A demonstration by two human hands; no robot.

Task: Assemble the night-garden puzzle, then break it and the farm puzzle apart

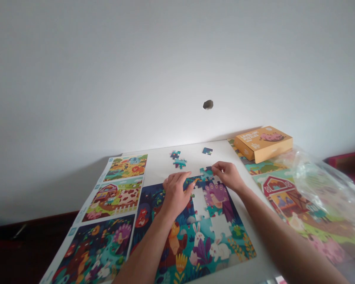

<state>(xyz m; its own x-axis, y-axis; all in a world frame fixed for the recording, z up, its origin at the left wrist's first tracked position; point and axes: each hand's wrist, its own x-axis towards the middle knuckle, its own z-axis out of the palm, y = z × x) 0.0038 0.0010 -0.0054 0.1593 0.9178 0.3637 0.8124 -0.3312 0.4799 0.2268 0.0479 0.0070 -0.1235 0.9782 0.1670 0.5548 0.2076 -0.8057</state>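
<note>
A partly assembled jigsaw puzzle (199, 252) of forest animals lies on the white table, with white gaps near its middle and right side. My left hand (177, 193) rests over its upper part, thumb and fingers apart, holding nothing. At the top right corner, my right hand (228, 174) pinches the edge of a teal puzzle piece (206, 172). Whether that piece is locked into its neighbours I cannot tell. Loose pieces lie beyond the puzzle: a few teal ones (180, 163) close together and a dark blue one (207, 151) apart from them. My forearms hide parts of the picture.
On the left lies a printed reference sheet (106, 197) with several pictures. An orange puzzle box (263, 142) sits at the back right, near another puzzle picture (301, 209) partly covered by clear plastic wrap (322, 185). A white wall (165, 79) with a hole stands behind the table.
</note>
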